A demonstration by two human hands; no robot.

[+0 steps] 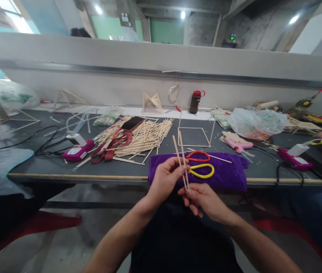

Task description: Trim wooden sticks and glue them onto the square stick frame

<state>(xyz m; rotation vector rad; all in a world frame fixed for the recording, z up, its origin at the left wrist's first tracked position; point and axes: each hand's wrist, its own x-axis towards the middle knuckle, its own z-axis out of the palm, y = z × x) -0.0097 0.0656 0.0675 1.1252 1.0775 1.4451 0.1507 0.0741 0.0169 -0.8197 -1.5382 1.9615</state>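
L hand (165, 176) pinches 2 sticks (182, 151), thumb vs. fingers, below mid-length; R hand (202, 199) pinches their lower ends. Sticks lean slightly L, tops up, by purple cloth (229, 176). Yellow handle (213, 170) & red handle (209, 156) on cloth, R of L hand. Stick frame (194, 146) behind; pile (149, 137) to L; pink glue gun (237, 144) to R.

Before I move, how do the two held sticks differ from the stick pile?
The held sticks point steeply up; the stick pile mostly lies flat. The left hand and right hand hold just two sticks, while the pile has many, resting loose on the table. Both consist of thin, straight, pale wood-coloured sticks.
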